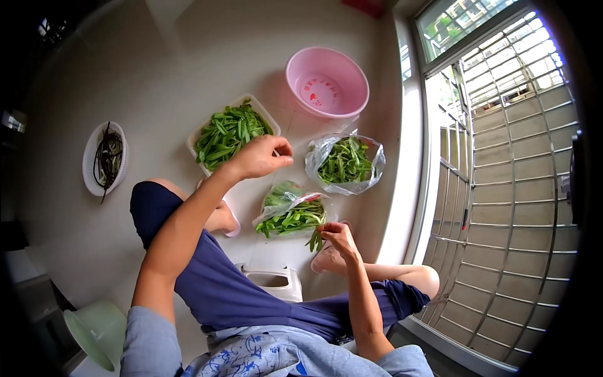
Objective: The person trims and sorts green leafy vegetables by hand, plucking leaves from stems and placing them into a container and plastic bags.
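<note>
My left hand (260, 157) is over the near right edge of a pale tray (193, 139) heaped with green leaves (229, 133). Its fingers are curled, and what they hold, if anything, is too small to make out. Low and to the right, my right hand (336, 235) pinches a small sprig of leaves (315, 239) beside an open plastic bag (301, 197) of long green leaves (292, 220). Behind that bag stands another clear plastic bag (377, 164) with more greens (345, 161) inside.
A pink basin (326, 81) with red marks stands at the back. At the left lies a white basket (90, 154) with dark stems. A white plastic object (290, 290) is between my legs, a pale green bucket (103, 330) at the lower left, and a barred window (496, 188) to the right.
</note>
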